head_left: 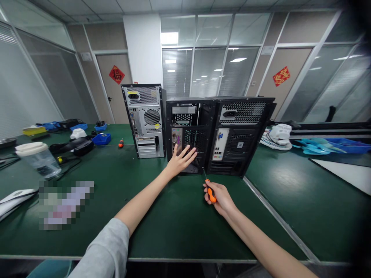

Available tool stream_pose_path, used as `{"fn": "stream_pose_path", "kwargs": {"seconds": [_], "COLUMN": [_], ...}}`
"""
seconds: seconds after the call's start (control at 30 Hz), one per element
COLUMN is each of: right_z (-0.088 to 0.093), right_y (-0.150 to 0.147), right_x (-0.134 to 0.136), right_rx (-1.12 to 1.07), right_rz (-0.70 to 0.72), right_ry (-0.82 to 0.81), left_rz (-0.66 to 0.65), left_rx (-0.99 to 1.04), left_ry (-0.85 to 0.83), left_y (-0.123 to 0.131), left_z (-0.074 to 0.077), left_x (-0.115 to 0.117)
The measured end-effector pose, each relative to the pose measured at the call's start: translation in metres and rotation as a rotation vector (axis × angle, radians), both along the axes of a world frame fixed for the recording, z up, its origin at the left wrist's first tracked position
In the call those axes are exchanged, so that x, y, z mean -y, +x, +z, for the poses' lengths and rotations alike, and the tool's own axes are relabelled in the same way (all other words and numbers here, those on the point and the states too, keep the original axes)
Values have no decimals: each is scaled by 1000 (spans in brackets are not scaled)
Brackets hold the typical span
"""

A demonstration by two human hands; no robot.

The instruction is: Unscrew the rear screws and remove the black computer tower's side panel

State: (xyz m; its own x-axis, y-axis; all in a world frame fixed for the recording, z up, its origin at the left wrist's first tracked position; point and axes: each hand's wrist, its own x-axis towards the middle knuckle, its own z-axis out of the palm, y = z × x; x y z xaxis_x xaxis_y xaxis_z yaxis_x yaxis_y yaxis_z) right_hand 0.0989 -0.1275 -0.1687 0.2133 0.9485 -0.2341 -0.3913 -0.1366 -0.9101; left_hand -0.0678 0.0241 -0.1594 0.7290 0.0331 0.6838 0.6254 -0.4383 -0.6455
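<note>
Three computer towers stand upright with their backs toward me. Against the rear panel of the middle computer tower (206,127), my left hand (180,159) lies with its fingers spread over the lower part. Wrapped round an orange and black screwdriver (212,195), my right hand (222,197) is low and in front of that tower. The screwdriver's thin shaft points up at the tower's lower right edge; whether its tip touches a screw I cannot tell. To the left is a silver-backed tower (145,116), and close on the right a black tower (242,135).
On the green table (174,220), a second screwdriver (121,143) lies left of the towers. A lidded plastic cup (40,159), blue bins (102,138) and cables are further left. At the right are a white coiled item (279,135) and a blue tray (348,145).
</note>
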Motion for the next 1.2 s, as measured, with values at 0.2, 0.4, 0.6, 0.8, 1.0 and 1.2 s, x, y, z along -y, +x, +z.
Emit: {"fn": "stream_pose_path", "kwargs": {"seconds": [0.2, 0.4, 0.6, 0.8, 1.0, 1.2], "right_z": [0, 0, 2, 3, 1, 4], "right_y": [0, 0, 0, -1, 2, 4], "right_x": [0, -1, 0, 1, -1, -1], "right_rx": [-8, -24, -49, -87, -151, -249], "right_rz": [-4, -9, 2, 23, 36, 86], "right_ry": [-9, -9, 4, 5, -35, -77], "left_rz": [7, 1, 10, 5, 1, -4], "left_rx": [-8, 1, -25, -4, 8, 6], "left_ry": [-27, 3, -64, 2, 29, 24], "left_y": [0, 0, 0, 0, 1, 1], "left_z": [-1, -1, -2, -1, 0, 0], "left_x": [-1, -1, -2, -1, 0, 0]}}
